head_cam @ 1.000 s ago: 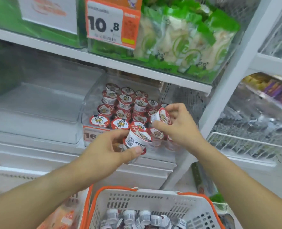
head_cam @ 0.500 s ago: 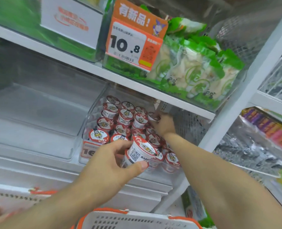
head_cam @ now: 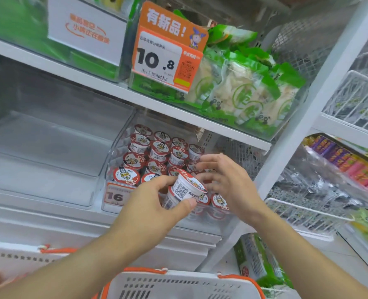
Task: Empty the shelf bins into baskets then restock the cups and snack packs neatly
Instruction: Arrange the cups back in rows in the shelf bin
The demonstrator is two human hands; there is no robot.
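White shelves point(head_cam: 122, 91) hold green snack packs point(head_cam: 250, 91) far up; left hand point(head_cam: 155, 203) grips a cup point(head_cam: 187, 187), right hand point(head_cam: 226, 182) spread loose beside a clear bin point(head_cam: 118, 147).

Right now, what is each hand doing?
Left hand: holding a cup.
Right hand: open, fingers spread over the cups in the bin, gripping nothing.

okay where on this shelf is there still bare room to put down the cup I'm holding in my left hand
The clear bin left of the cup bin shows bare floor, bordered by the shelf board above. The cup bin is crowded: cups fill its left and back, and your right hand covers its right side. Your left hand holds the cup over its front.
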